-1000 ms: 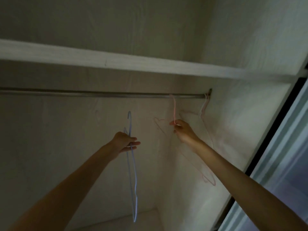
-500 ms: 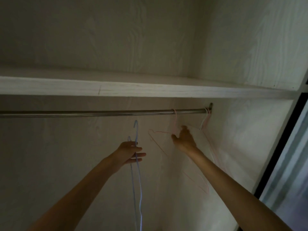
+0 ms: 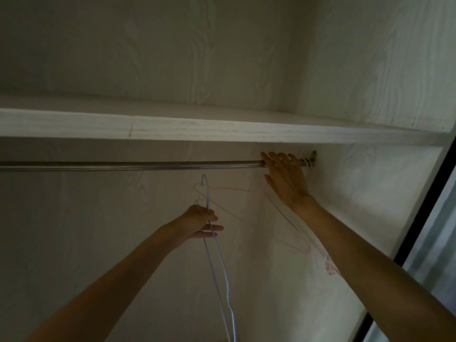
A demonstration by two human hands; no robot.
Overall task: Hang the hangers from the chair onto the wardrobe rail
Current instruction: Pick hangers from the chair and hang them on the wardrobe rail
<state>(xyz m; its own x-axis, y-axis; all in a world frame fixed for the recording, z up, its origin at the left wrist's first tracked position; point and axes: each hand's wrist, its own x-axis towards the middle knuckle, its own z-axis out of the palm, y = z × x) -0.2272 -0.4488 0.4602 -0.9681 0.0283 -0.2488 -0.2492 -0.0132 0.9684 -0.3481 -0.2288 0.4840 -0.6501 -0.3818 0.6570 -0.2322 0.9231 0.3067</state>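
A metal wardrobe rail (image 3: 148,166) runs across under the shelf. My left hand (image 3: 201,222) grips thin blue wire hangers (image 3: 222,265) by their necks, hooks pointing up just below the rail. My right hand (image 3: 283,174) reaches up to the rail's right end, fingers spread flat against it and covering the hook of a pink wire hanger (image 3: 237,213) that hangs there. A white hanger hook (image 3: 306,162) sits on the rail beside the end bracket.
A white wooden shelf (image 3: 222,130) lies just above the rail. The wardrobe's right side wall (image 3: 370,206) is close to my right hand, and a dark door frame (image 3: 424,208) runs down the right edge.
My right hand has let go of the pink hanger and risen to the rail's right end. My left hand with the blue hangers has come slightly closer to the rail.
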